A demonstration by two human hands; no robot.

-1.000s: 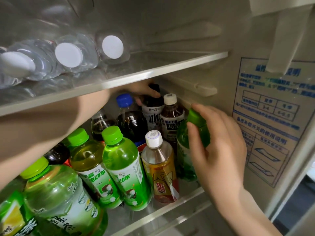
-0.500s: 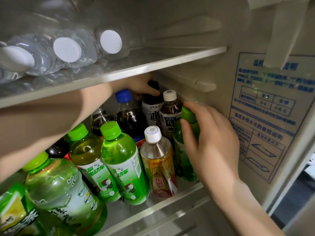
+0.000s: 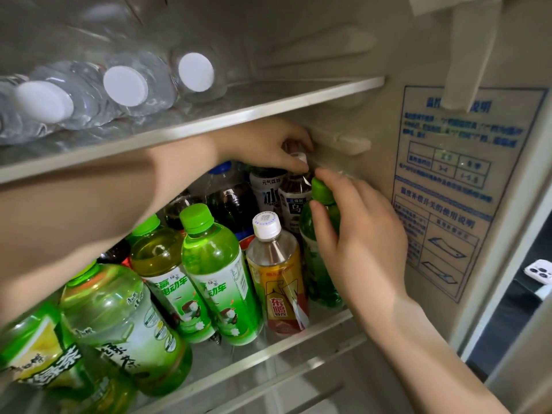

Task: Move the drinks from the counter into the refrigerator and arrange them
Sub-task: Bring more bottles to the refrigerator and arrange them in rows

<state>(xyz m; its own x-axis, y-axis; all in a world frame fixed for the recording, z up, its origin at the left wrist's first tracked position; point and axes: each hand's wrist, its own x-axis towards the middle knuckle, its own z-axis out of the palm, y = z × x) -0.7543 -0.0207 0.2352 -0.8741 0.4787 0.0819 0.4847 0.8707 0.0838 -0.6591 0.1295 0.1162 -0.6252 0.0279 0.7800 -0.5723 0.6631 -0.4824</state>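
Crowding the front of the lower shelf (image 3: 268, 348) stand big green tea bottles (image 3: 119, 324), two slimmer green bottles (image 3: 221, 282) and a yellow-labelled bottle (image 3: 277, 282). Just behind them, the right hand (image 3: 364, 243) grips a green-capped bottle (image 3: 315, 273) beside the fridge wall (image 3: 385, 180). Further back, under the upper shelf (image 3: 268, 106) of lying water bottles (image 3: 137, 85), the left hand (image 3: 263, 144) pinches the white cap of a brown tea bottle (image 3: 294, 198), hemmed in by dark bottles (image 3: 230, 204).

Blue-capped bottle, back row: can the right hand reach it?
Unlikely: right hand grips the rightmost green bottle, and the left hand, gripping the tea bottle, plus the yellow bottle block the blue-capped bottle.
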